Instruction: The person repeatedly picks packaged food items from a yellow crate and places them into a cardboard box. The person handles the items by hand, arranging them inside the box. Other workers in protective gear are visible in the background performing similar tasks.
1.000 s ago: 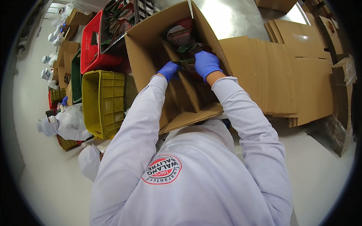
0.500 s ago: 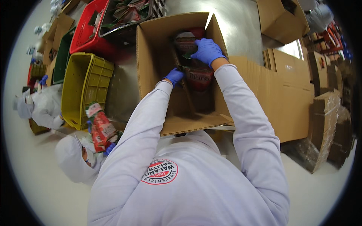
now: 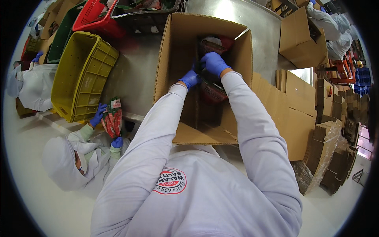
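Note:
An open cardboard box (image 3: 166, 63) stands before me with an upright cardboard divider (image 3: 192, 106) inside. Red pouches (image 3: 213, 94) with dark bands lie on the divider's right side, deep in shadow. My left hand (image 3: 190, 79), in a blue glove, is at the divider, its fingers closed and partly hidden beside the pouches. Over the pouches, close to the left one, is my right hand (image 3: 215, 64), also blue-gloved. Its fingers curl downward and their tips are hidden, so what they hold cannot be made out.
At left on the metal table (image 3: 134, 79) stand a tilted yellow crate (image 3: 85, 79), a red basket (image 3: 92, 19) and a black crate (image 3: 146, 17) of pouches. A co-worker (image 3: 67, 162) holds red pouches at lower left. Flattened cardboard (image 3: 276, 106) and another box (image 3: 302, 39) are at right.
My right hand has moved down and closer to my left hand, which has shifted onto the divider's edge beside the pouches. The view has shifted slightly. The co-worker's pouches have moved lower.

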`<state>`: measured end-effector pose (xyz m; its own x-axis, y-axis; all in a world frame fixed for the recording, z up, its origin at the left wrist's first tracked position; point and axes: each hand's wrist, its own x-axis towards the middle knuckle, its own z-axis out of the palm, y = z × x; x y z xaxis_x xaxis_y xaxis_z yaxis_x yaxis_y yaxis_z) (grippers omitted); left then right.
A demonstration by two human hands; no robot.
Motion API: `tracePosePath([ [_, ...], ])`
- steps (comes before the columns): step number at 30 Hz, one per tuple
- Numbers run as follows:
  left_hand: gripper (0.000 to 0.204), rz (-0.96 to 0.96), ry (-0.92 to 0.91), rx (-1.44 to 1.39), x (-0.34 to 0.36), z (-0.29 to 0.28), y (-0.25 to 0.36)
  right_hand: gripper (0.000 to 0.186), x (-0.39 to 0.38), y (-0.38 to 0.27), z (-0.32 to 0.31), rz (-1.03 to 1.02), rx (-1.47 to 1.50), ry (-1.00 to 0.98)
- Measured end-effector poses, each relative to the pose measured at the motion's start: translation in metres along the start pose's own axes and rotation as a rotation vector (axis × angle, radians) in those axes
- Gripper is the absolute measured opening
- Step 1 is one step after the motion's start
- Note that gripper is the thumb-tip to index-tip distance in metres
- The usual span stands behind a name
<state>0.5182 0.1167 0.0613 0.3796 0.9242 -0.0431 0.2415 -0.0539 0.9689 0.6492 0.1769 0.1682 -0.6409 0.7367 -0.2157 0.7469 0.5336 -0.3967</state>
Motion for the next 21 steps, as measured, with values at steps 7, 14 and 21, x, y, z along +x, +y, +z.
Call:
tracePosePath([
  [7, 0.067, -0.564, -0.049, -0.249, -0.012, -0.001, 0.056, 0.021, -0.008, 0.005, -0.036, -0.026, -0.064, 0.301],
  [14, 0.068, -0.306, 0.061, -0.102, 0.000, -0.004, -0.039, 0.027, -0.088, -0.099, -0.063, -0.078, -0.011, -0.477],
  [21, 0.075, -0.417, 0.020, 0.171, 0.003, -0.008, 0.017, 0.039, -0.103, -0.007, 0.150, 0.221, -0.104, -0.956],
])
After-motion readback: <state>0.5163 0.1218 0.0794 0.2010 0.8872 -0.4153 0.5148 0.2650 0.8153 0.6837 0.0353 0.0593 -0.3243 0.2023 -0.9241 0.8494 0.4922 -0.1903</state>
